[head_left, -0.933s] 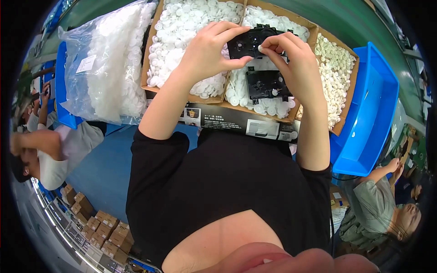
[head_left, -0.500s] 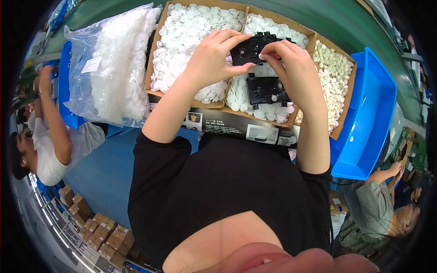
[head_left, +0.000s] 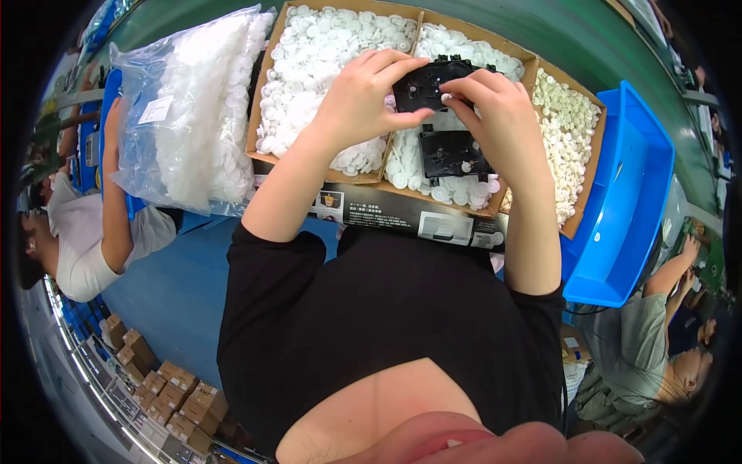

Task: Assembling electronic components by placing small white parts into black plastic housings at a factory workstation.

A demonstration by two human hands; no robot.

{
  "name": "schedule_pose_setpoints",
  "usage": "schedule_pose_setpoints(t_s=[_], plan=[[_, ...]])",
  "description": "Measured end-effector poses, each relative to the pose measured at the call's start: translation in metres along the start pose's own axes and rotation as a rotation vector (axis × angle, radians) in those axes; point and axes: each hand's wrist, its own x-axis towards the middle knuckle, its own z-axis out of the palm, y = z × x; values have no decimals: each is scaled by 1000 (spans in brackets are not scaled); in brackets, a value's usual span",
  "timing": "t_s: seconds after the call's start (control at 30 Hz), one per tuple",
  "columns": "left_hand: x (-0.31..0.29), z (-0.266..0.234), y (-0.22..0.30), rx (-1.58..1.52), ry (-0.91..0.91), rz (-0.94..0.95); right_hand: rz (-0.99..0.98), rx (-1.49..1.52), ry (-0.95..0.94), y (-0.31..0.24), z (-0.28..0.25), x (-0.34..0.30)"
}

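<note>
My left hand (head_left: 362, 94) grips the left edge of a black plastic housing (head_left: 420, 87), thumb below and fingers above. It is held over the boxes of small parts. My right hand (head_left: 504, 116) pinches a small white plastic piece (head_left: 446, 98) between thumb and fingertips, right at the housing's face; whether it touches the housing I cannot tell. Just below, a second black housing (head_left: 448, 152) lies on white round parts (head_left: 456, 188), with a pale round piece on it. The right hand partly covers both housings.
An open carton (head_left: 332, 46) of white discs stands on the left, a carton of cream-coloured pieces (head_left: 570, 124) on the right. Beyond lie a clear bag of white parts (head_left: 205, 100) and a blue bin (head_left: 618, 232). Co-workers sit at both sides.
My right fingertips have shifted very slightly to the right with the white piece. My left hand and the housing stay almost still. The co-worker on the left has lowered an arm.
</note>
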Motion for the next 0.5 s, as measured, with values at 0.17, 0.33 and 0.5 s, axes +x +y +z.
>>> schedule_pose_setpoints(t_s=[0.17, 0.33, 0.5], plan=[[2, -24, 0, 49, -1, -13, 225, 226, 31, 27, -12, 33], [13, -56, -48, 220, 155, -328, 109, 45, 5, 53, 20, 55], [2, -41, -90, 764, 71, -376, -62, -159, -25, 62, 52, 77]])
